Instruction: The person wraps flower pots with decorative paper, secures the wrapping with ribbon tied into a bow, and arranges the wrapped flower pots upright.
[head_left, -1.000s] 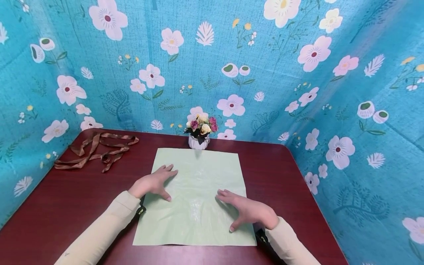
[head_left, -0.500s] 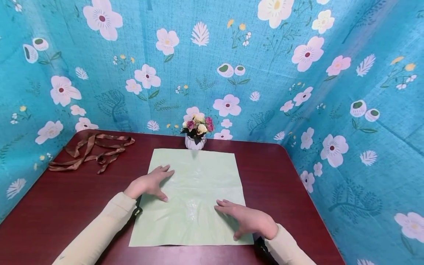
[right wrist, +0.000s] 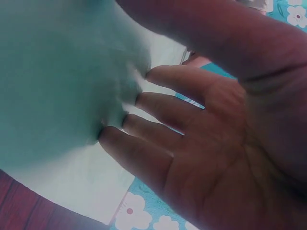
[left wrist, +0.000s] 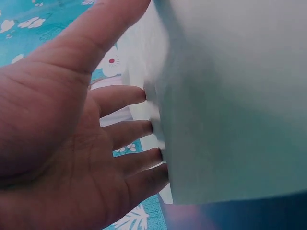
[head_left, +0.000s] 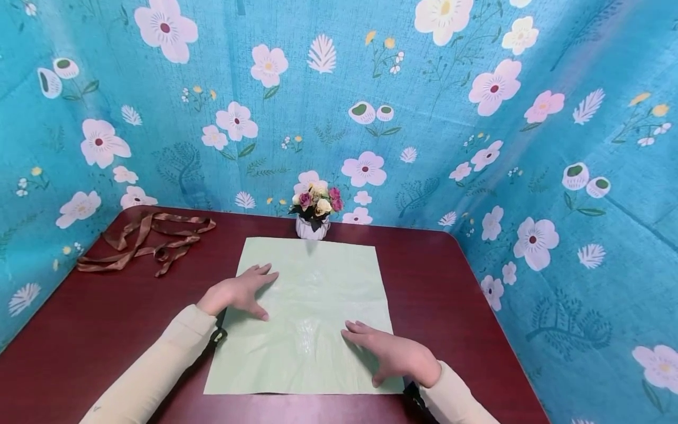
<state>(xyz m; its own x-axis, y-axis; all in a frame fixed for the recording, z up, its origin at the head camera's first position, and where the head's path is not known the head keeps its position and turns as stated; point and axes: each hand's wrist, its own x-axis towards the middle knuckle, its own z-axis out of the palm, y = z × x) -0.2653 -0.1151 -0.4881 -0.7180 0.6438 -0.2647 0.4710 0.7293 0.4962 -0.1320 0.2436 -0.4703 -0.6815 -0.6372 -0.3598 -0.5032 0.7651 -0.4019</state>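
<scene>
Fingers of the left hand [head_left: 239, 293] and right hand [head_left: 396, 353] are spread, tips touching the pale green sheet [head_left: 312, 288] lying on the dark red table [head_left: 434, 277] — likely light, soft, easily creased, perhaps slick given its shine — best lifted by the corners.

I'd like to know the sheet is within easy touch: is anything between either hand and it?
Nothing visible: fingertips of the left hand and right hand meet the green sheet directly. The ribbon lies apart to its left; the flower pot stands by its far edge.
</scene>
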